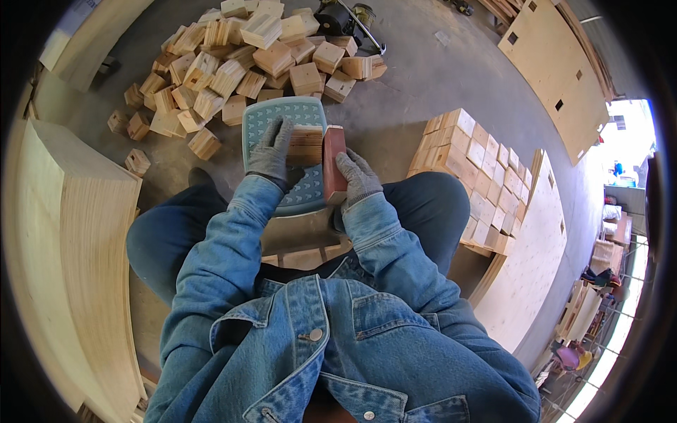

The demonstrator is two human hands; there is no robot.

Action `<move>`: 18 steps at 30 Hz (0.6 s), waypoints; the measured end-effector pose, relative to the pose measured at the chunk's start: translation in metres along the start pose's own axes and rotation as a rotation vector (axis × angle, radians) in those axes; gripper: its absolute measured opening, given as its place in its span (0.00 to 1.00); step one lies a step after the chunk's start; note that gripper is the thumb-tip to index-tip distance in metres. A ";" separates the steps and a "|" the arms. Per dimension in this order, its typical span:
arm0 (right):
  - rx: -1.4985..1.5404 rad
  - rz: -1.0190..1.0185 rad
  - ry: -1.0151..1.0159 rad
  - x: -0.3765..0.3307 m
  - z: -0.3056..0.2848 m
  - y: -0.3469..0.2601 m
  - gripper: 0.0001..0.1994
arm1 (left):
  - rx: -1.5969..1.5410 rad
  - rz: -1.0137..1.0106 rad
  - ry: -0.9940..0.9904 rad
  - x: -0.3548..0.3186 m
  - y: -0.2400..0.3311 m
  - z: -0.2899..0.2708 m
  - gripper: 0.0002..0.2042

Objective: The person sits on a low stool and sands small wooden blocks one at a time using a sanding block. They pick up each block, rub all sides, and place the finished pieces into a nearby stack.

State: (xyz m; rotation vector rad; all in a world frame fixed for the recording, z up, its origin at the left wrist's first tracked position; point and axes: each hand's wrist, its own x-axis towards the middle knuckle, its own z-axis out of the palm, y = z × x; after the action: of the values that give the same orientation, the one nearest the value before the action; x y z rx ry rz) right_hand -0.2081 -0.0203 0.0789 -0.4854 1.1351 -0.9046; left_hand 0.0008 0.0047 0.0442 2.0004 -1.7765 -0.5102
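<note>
A light blue plastic stool (pixel 283 108) with a raised pattern stands between my knees. Above its top, my gloved left hand (pixel 270 151) grips a wooden block (pixel 306 146) with visible layered grain, its fingers over the block's left side. My gloved right hand (pixel 359 176) has its fingers around a long reddish-brown sanding block (pixel 334 166) with a pale wood edge. The sanding block stands against the right end of the wooden block. Part of the right hand's grip is hidden behind the sanding block.
Beyond the stool lies a loose heap of wooden blocks (pixel 261 60), with a dark machine (pixel 345 20) behind it. Neatly stacked blocks (pixel 486 173) rise at my right, beside plywood sheets (pixel 539 247). A tall plywood stack (pixel 92 240) borders my left.
</note>
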 end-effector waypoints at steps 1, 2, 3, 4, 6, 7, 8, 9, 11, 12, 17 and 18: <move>-0.037 -0.016 0.013 0.005 0.000 0.009 0.26 | 0.037 0.033 -0.005 -0.001 -0.001 0.004 0.61; -0.098 -0.042 0.031 0.009 0.004 0.014 0.26 | 0.034 0.026 -0.011 0.000 -0.001 0.006 0.59; -0.160 -0.067 0.047 0.014 0.008 0.018 0.26 | 0.032 0.018 -0.016 0.000 -0.001 0.008 0.58; -0.222 -0.092 0.063 0.019 0.010 0.020 0.26 | 0.030 0.010 -0.022 0.001 -0.001 0.010 0.57; -0.198 -0.094 0.047 0.038 0.011 0.024 0.26 | 0.027 0.036 -0.003 0.000 -0.006 0.014 0.56; -0.187 -0.098 0.040 0.047 0.011 0.026 0.26 | 0.024 0.051 0.009 0.000 -0.008 0.016 0.55; -0.241 -0.139 0.073 0.055 0.010 0.027 0.25 | 0.020 0.048 0.004 0.001 -0.009 0.017 0.55; -0.294 -0.181 0.109 0.061 0.009 0.029 0.25 | 0.015 0.046 -0.001 0.003 -0.009 0.018 0.55; -0.277 -0.271 0.129 0.070 -0.003 0.037 0.24 | 0.006 0.075 0.017 0.005 -0.011 0.021 0.54; -0.209 -0.192 0.133 0.057 0.009 0.026 0.24 | 0.010 0.092 0.044 0.002 -0.018 0.023 0.54; -0.084 -0.101 0.109 0.013 0.010 -0.001 0.25 | -0.033 0.040 0.036 0.000 -0.007 0.015 0.53; -0.092 -0.108 0.094 0.003 0.018 -0.002 0.25 | -0.041 0.036 0.040 -0.001 -0.009 0.016 0.53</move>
State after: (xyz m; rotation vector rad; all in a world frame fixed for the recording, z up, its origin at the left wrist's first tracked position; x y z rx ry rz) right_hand -0.1917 -0.0262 0.0856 -0.5886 1.2499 -0.9800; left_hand 0.0002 0.0059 0.0260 1.9338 -1.7608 -0.4876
